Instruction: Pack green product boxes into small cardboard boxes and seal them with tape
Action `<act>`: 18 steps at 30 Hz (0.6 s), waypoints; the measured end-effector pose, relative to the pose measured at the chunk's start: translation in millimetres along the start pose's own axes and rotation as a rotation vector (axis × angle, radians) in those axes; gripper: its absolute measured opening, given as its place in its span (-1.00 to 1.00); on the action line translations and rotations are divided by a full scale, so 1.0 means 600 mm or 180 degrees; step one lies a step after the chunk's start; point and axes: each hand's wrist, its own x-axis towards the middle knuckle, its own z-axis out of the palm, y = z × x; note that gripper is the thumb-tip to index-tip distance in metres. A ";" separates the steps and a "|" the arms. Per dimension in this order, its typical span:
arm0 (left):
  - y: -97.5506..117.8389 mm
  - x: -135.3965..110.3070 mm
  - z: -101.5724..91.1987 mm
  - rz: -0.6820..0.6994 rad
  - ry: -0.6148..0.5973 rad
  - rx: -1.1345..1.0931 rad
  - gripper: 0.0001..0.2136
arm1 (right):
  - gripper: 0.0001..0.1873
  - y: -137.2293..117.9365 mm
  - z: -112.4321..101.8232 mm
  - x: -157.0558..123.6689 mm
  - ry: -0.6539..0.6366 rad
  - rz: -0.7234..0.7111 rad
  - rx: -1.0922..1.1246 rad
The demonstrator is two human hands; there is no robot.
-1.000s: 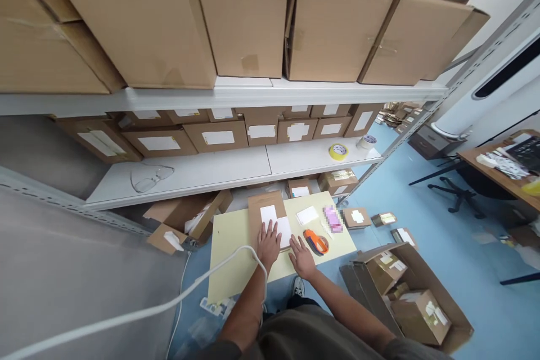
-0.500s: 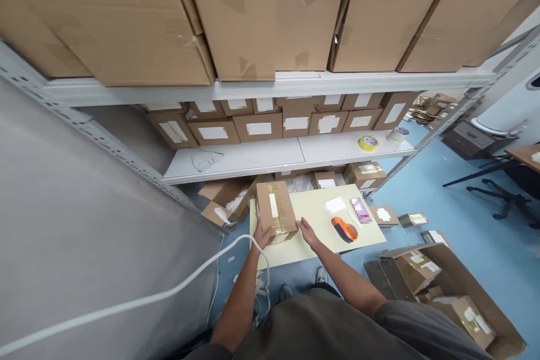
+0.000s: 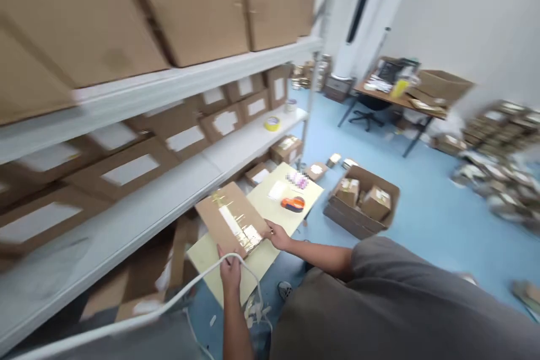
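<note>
A taped cardboard box (image 3: 228,211) with a white label is held between my two hands above the cream-coloured board (image 3: 270,180). My left hand (image 3: 230,267) grips its near left edge, fingers closed against the cardboard. On the near right corner my right hand (image 3: 277,234) is closed, thumb on top. Shiny tape runs along the box's upper face. Beyond the box, an orange tape dispenser (image 3: 292,204) lies on the board, near a white paper slip (image 3: 277,190) and a blurred-out purple item (image 3: 298,180).
A metal shelf (image 3: 219,157) full of labelled boxes runs along the left, with a yellow tape roll (image 3: 272,124) on it. A large open carton (image 3: 354,228) holding smaller boxes stands on the blue floor. A white cable (image 3: 139,320) crosses in front, overlapping my left hand.
The view has swung to the right, bringing a desk and parcel piles into sight. The box is now lifted and tilted, and my right hand has closed on its corner.
</note>
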 end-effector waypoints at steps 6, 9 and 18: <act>0.112 0.023 0.219 0.0561 -0.0721 0.0583 -0.06 | -0.38 -0.047 -0.189 -0.009 0.1314 -0.0230 -0.0261; 0.148 0.025 0.357 0.0682 -0.1210 0.0741 -0.10 | -0.38 -0.053 -0.296 -0.041 0.2062 -0.0119 -0.0305; 0.166 -0.067 0.813 0.0503 -0.2420 0.1317 -0.34 | -0.55 -0.027 -0.643 -0.160 0.3977 0.1026 -0.0322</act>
